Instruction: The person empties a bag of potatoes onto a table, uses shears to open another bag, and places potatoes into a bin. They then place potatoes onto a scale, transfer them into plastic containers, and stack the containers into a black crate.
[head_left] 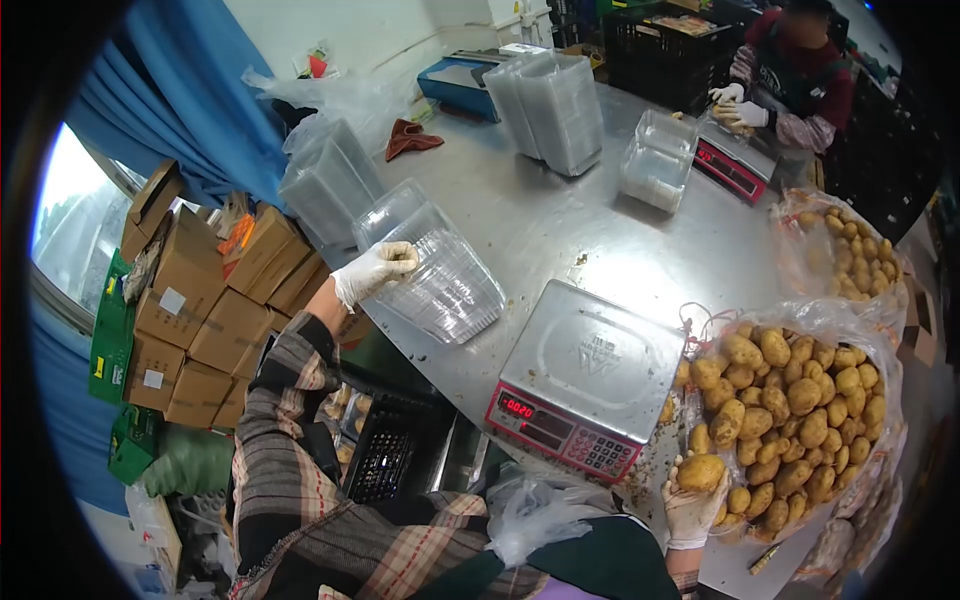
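My left hand (pixel 378 272), in a white glove, is at the near-left edge of a stack of nested clear plastic trays (pixel 445 290). Its fingers are curled closed over a tray rim. My right hand (pixel 694 505), also gloved, holds a single potato (pixel 701 473) beside the open bag of potatoes (pixel 790 420). Between my hands sits a digital scale (pixel 590 360) with a bare metal pan. Its red display seems to read -0.020.
More tray stacks (pixel 548 110) stand at the back, with others (pixel 330 180) at the left. Across the table a person (pixel 795 80) in white gloves works at a second scale (pixel 735 165). Another potato bag (pixel 850 255) lies at right. A black crate (pixel 385 445) is below the table edge; cardboard boxes (pixel 195 310) are left.
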